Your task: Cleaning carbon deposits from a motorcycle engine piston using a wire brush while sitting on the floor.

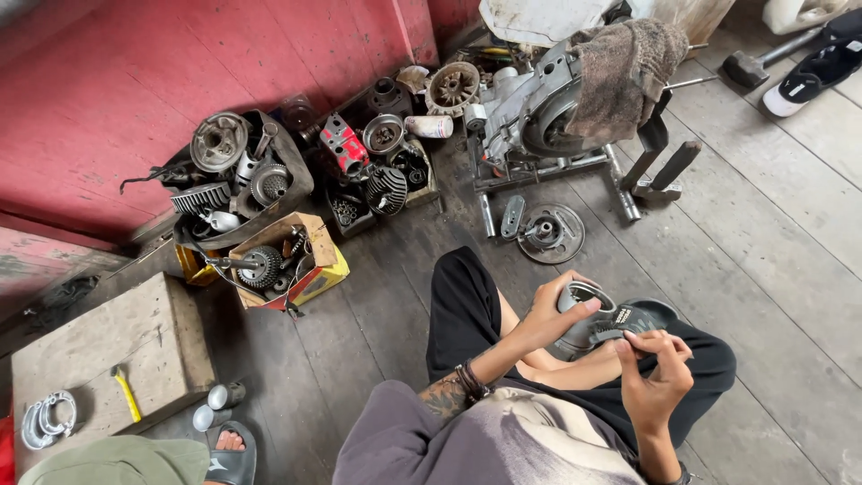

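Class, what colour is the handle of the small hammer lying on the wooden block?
Yellow: the small hammer's handle shows clearly in the head view.

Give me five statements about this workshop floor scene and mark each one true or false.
1. The left hand grips a grey metal part. True.
2. A towel lies draped over the engine. True.
3. The hammer on the wooden block has a red handle. False: the handle is yellow.
4. The cardboard box holds nothing. False: it holds metal parts, including a gear.
5. The right hand rests flat on the floor. False: it is raised at the lap, fingers pinched on a dark part.
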